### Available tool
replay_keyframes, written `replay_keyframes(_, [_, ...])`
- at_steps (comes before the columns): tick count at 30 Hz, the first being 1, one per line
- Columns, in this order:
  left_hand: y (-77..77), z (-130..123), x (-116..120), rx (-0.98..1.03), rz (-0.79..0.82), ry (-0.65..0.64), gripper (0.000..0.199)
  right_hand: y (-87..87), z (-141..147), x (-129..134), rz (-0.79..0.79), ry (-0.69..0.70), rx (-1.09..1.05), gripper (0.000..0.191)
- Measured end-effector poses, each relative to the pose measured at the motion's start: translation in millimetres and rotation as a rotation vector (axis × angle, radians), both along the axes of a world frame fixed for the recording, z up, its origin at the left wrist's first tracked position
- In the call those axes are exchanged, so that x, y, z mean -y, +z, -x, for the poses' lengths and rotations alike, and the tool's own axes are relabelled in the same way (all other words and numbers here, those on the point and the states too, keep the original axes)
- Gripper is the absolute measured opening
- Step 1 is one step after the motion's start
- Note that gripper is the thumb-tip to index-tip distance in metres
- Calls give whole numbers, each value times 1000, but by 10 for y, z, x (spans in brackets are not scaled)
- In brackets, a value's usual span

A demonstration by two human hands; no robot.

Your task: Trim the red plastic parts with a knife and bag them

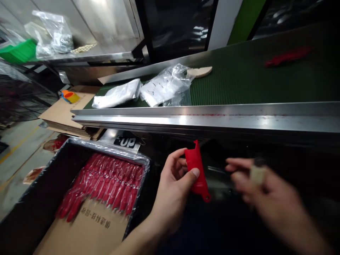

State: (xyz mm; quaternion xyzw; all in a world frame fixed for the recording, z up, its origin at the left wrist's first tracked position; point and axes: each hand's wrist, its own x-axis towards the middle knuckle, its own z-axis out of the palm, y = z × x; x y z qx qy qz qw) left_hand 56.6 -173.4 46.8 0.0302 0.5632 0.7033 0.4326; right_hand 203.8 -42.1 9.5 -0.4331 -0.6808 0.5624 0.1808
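Note:
My left hand (172, 187) grips a red moulded plastic part (196, 168) upright between thumb and fingers, with a small ring tab at its lower end. My right hand (268, 187) is motion-blurred, to the right of that part and apart from it. It holds a small beige piece (257, 175) between its fingers, though the blur hides its exact shape. Lower left of my left hand, a cardboard box lined with plastic (106, 148) holds several rows of red parts (101, 184) in clear wrapping.
A green conveyor belt (239, 85) with a steel side rail (212, 118) runs across the view. Plastic bags (166, 86), a beige sole-shaped piece (199, 72) and a red item (288, 56) lie on it. Flattened cardboard (66, 113) sits left of the belt.

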Motion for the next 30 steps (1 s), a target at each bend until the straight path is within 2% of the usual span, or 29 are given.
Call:
replay_keyframes(2, [-17, -21, -60, 121, -24, 22, 40, -119, 109, 367, 153, 76, -41, 53])
replay_keyframes(5, [-39, -2, -142, 297, -73, 30, 31, -192, 167, 580, 259, 29, -117, 52])
replay_keyframes(7, [-49, 32, -183, 344, -98, -2, 25, -197, 115, 571, 352, -20, -127, 50])
replay_keyframes(11, [-57, 80, -225, 219, -76, -94, 25, -163, -49, 462, 555, -4, -177, 46])
replay_keyframes(15, [-92, 88, -231, 168, -41, -118, 20, -72, -81, 399, 671, -6, -268, 39])
replay_keyframes(18, [-136, 99, -231, 172, -21, -128, 18, -35, -55, 386, 679, -3, -293, 39])
replay_keyframes(23, [-158, 95, -226, 147, -17, -137, 19, -88, -73, 388, 662, 45, -269, 37])
replay_keyframes(28, [-161, 37, -220, 47, -8, -150, 36, -85, -93, 411, 492, 68, -201, 38])
replay_keyframes(30, [-186, 42, -224, 44, -16, -125, 30, -50, -80, 417, 427, 66, -175, 38])
